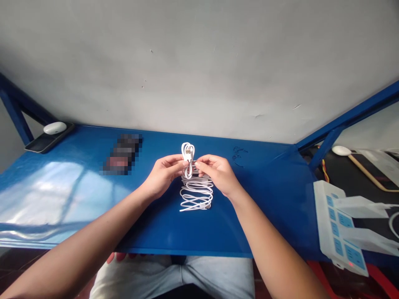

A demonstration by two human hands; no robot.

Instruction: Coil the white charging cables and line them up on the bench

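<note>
A white USB cable point(188, 150), wound into a small upright loop bundle, is held above the blue table. My left hand point(166, 172) pinches it around its middle, just under the metal plug. On the bundle's right side, the thumb and fingers of my right hand point(215, 171) are pinched together at a thin strand or tie too small to make out. Below and behind the hands, several more coiled white cables point(196, 193) lie in a row on the table, partly covered by the held bundle and my fingers.
Thin dark curled strands point(240, 154) lie right of the hands on the blue table point(268, 199). To the left are a blurred dark item point(122, 155) and a black tray with a white mouse-like object point(55, 128). A white power strip point(338, 228) with plugged-in adapters stands at right.
</note>
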